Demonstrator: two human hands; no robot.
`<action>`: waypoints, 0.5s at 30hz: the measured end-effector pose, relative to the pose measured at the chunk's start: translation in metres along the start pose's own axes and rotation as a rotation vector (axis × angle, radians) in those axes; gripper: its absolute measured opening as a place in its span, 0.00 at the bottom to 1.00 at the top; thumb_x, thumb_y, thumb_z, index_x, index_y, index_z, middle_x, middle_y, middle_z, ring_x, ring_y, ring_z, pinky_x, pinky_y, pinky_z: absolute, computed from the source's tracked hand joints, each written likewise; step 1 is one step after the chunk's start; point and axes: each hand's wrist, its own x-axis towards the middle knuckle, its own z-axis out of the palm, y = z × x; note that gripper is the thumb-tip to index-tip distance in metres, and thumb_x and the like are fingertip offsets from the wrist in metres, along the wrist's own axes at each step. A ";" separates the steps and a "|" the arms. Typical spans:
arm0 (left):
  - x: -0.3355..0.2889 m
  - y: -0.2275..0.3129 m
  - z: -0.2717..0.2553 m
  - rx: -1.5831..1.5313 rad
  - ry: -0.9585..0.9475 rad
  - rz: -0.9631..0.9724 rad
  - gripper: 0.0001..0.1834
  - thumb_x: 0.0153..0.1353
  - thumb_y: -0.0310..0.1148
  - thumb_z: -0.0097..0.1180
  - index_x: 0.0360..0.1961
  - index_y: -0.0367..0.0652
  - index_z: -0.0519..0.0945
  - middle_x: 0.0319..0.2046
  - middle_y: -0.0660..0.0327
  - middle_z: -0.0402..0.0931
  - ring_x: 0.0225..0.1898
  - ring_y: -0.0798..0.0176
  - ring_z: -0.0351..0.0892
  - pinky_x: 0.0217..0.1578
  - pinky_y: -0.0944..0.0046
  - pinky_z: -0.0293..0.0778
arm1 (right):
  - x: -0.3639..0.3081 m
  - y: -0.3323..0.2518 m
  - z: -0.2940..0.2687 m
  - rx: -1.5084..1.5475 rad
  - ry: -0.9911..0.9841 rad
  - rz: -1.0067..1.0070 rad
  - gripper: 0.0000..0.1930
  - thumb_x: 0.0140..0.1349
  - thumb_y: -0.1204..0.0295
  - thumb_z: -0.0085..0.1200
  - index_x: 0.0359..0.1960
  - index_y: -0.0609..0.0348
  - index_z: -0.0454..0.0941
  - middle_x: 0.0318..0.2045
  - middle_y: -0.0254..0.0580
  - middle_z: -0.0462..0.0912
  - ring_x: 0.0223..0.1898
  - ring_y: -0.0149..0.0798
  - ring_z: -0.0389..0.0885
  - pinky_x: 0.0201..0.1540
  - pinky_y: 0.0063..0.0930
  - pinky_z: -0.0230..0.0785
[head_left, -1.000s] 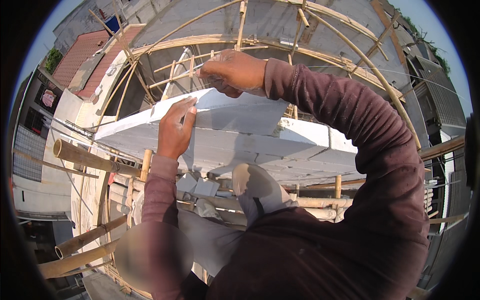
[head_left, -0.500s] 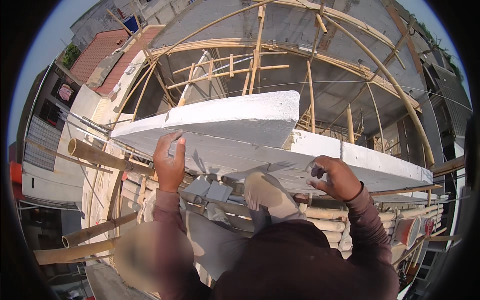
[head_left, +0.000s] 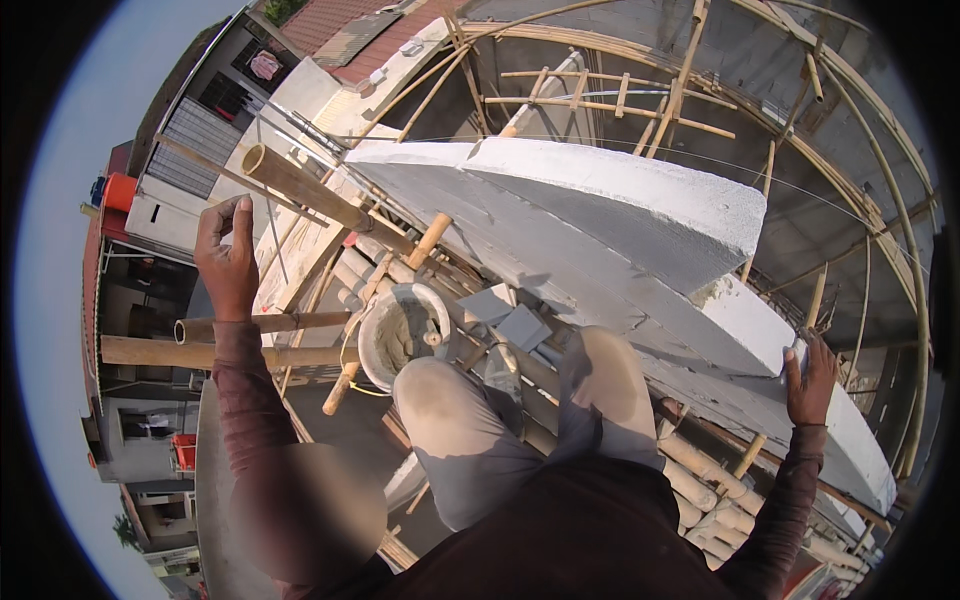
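Observation:
A wall of pale lightweight blocks (head_left: 600,270) runs slantwise from the upper middle to the lower right, with one higher block (head_left: 620,190) standing on its course. My right hand (head_left: 814,385) lies at the top edge of the lower part of the wall, thumb on the near face and fingers over the top. Raised at the left, away from the wall, my left hand (head_left: 228,262) has half-curled fingers and holds nothing visible. Between my left arm and the wall sits a round bucket (head_left: 395,350) of grey mortar, close to my knee.
Thick bamboo poles (head_left: 310,195) jut out at the left. Two grey block pieces (head_left: 522,330) lie at the wall's foot. Bamboo scaffolding (head_left: 680,85) stands beyond the wall, and a thin string crosses above it. Houses lie far below at the left.
My view has swung left, bringing the mortar bucket into sight. My left hand has moved away from the wall to the left; my right hand has come onto the wall's top edge.

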 end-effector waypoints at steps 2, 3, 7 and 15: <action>0.033 -0.017 -0.001 0.072 -0.012 0.027 0.14 0.68 0.38 0.60 0.42 0.34 0.83 0.35 0.57 0.80 0.37 0.65 0.78 0.43 0.66 0.74 | 0.002 0.001 -0.002 0.002 -0.032 0.019 0.27 0.71 0.52 0.48 0.61 0.59 0.72 0.60 0.55 0.74 0.62 0.55 0.68 0.68 0.47 0.53; 0.049 -0.027 0.005 0.107 -0.017 0.044 0.17 0.69 0.41 0.60 0.43 0.34 0.83 0.35 0.56 0.80 0.38 0.64 0.78 0.44 0.65 0.73 | 0.002 0.002 -0.002 -0.023 -0.037 0.019 0.27 0.72 0.52 0.45 0.62 0.61 0.72 0.61 0.55 0.73 0.64 0.56 0.67 0.69 0.47 0.52; 0.101 -0.064 0.025 0.120 -0.117 -0.097 0.27 0.68 0.52 0.57 0.45 0.33 0.83 0.36 0.54 0.81 0.38 0.62 0.77 0.45 0.64 0.72 | 0.005 -0.005 -0.005 -0.027 -0.091 0.011 0.31 0.72 0.50 0.39 0.66 0.63 0.67 0.67 0.54 0.67 0.69 0.56 0.61 0.71 0.47 0.48; 0.130 -0.120 0.069 0.037 -0.582 -0.385 0.38 0.66 0.61 0.55 0.46 0.27 0.82 0.34 0.56 0.79 0.37 0.65 0.73 0.43 0.65 0.70 | 0.011 -0.014 -0.012 -0.044 -0.095 -0.008 0.39 0.70 0.40 0.36 0.66 0.63 0.65 0.69 0.57 0.61 0.71 0.58 0.57 0.72 0.51 0.45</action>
